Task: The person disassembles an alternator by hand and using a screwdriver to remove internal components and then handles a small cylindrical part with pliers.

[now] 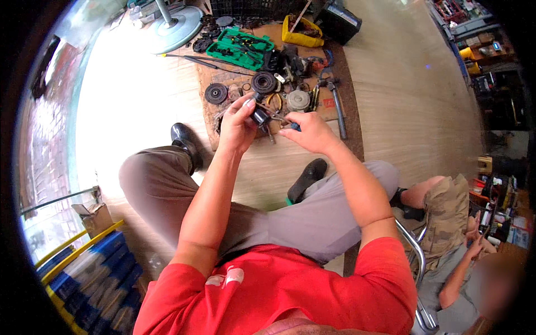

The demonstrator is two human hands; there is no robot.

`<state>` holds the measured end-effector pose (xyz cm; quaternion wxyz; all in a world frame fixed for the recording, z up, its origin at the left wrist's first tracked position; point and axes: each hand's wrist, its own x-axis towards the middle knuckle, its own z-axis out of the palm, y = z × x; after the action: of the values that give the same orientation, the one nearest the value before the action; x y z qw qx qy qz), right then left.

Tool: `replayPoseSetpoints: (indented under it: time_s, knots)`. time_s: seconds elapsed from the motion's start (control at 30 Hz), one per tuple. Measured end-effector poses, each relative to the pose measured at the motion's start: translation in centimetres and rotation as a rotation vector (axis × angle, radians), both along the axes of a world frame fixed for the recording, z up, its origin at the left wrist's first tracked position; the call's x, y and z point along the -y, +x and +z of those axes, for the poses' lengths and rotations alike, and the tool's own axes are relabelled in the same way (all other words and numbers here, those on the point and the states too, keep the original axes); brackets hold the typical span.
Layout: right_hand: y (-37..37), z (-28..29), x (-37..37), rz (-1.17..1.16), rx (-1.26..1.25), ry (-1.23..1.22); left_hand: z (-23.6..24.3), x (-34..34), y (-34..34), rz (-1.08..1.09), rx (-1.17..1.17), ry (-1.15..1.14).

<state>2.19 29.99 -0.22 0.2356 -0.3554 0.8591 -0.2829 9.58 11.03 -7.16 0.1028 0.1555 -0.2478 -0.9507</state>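
The fingers of the left hand point(237, 124) are clamped on a dark cylindrical part point(260, 116). The fingers of the right hand point(312, 133) are closed on a slim tool with a blue handle point(295, 127).

Work area, in descending order of size:

1. Floor point(413, 84): wood-toned, in front of the seated person.
2. Cardboard sheet point(329, 115): flat on the floor, beneath both hands.
3. Green tool case point(214, 51): open, at the far side of the layout, filled with dark tools.
4. Hammer point(340, 115): along the right side of the sheet, handle end toward the person, to the right of the right hand.
5. Black pulley point(263, 82): just beyond the left hand's fingertips. A round grey metal part point(298, 100) lies beyond the right hand.

Working relation: the cylindrical part is held above the near portion of the sheet, between the two hands. The left hand is the nearer one, in contact at the part's left side. From the right fingers, the part lies to the left and slightly farther from the person. The tool's handle sits in the right fingers, on the part's right side. The part's long axis appears to run from far left to near right; the small view and overlapping fingers leave this uncertain.
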Motion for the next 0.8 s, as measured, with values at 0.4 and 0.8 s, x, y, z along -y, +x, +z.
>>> replayPoseSetpoints:
  time_s: [0.4, 0.8]
  knots:
    - [-1.4, -0.4, -0.7, -0.31, 0.466, -0.34, 2.5, -2.8, 1.1, -0.123, 0.101, -1.007]
    - [-0.5, -0.7, 0.1, -0.257, 0.487, -0.378, 1.5, -3.2, 1.2, -0.111, 0.029, -0.773]
